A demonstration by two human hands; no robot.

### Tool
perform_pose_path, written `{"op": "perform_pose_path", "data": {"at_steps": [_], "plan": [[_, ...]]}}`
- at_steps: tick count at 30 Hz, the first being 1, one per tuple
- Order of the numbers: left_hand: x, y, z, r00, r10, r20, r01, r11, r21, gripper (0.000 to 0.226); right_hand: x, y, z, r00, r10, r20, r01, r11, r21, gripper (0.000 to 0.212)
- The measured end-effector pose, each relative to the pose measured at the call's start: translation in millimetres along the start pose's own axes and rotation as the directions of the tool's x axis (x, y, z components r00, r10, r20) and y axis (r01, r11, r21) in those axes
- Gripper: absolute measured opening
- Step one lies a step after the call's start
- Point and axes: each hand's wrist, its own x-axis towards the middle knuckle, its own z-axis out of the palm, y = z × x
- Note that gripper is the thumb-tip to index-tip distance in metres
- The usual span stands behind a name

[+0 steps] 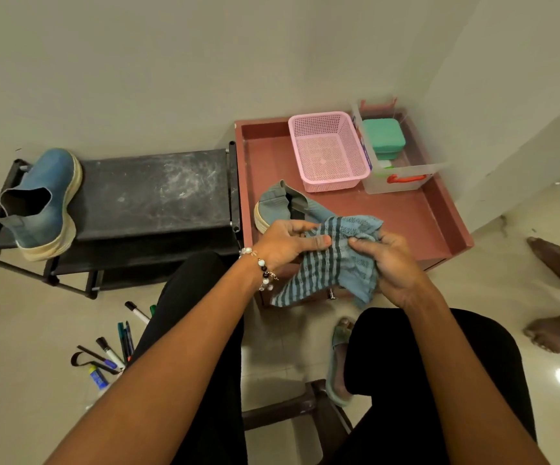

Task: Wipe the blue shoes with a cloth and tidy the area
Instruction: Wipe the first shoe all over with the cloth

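A blue-grey striped cloth (328, 263) hangs between my hands over the front edge of a reddish-brown tray table (422, 209). My left hand (285, 241) pinches its left side with thumb and fingers. My right hand (385, 260) grips its bunched right side. One blue shoe (276, 208) with a cream sole lies on the tray table just behind the cloth, its toe end hidden by it. The other blue shoe (45, 203) stands on the top left of a black shoe rack (157, 193).
A pink mesh basket (328, 149) and a clear box (402, 176) holding a green container (384, 137) stand at the tray table's back. Several markers (117, 344) and a small bottle (97, 377) lie on the floor at left. Another person's bare feet (553, 297) stand at right.
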Motion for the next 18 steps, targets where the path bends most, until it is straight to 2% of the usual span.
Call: {"op": "perform_pose_path", "data": {"at_steps": [2,5,7,9,10,11,13,15,17,18], "plan": [[0,0,-1,0.999,-0.008,-0.039,0.005,0.997,-0.075,0.041,-1,1,0,0.998,0.055,0.032,-0.055,0.998,-0.004,0.025],[2,-3,-3,0.999,0.035,-0.019,-0.037,0.995,-0.097,0.038,-7,-1,4,0.968,0.173,0.180,-0.176,0.984,-0.004,0.040],[2,-5,-4,0.999,0.041,0.030,-0.041,0.999,0.014,0.036,-10,-1,7,0.957,0.216,0.194,-0.207,0.976,-0.063,0.040],[4,-5,-10,0.999,0.045,0.001,-0.044,0.955,0.293,0.040,-8,1,5,0.966,0.228,0.118,-0.217,0.971,-0.097,0.037],[7,-5,-16,0.994,0.095,-0.057,-0.055,0.869,0.492,0.041,-6,2,2,0.972,0.226,0.062,-0.220,0.971,-0.090,0.036],[10,-6,-23,0.975,0.192,-0.114,-0.065,0.731,0.680,0.039,-2,3,-3,0.974,0.226,-0.006,-0.225,0.971,-0.075,0.034],[18,-6,-37,0.901,0.421,-0.101,-0.079,0.390,0.917,0.032,4,3,-14,0.965,0.229,-0.127,-0.236,0.970,-0.049,0.033],[31,-7,-43,0.851,0.519,0.078,-0.137,0.076,0.988,0.035,8,5,-22,0.951,0.237,-0.196,-0.248,0.968,-0.029,0.038],[44,-13,-45,0.859,0.442,0.257,-0.194,-0.184,0.964,0.049,10,7,-25,0.942,0.216,-0.255,-0.235,0.971,-0.043,0.037],[49,-18,-47,0.887,0.360,0.290,-0.188,-0.292,0.938,0.056,11,7,-25,0.940,0.204,-0.274,-0.229,0.971,-0.062,0.035]]}}
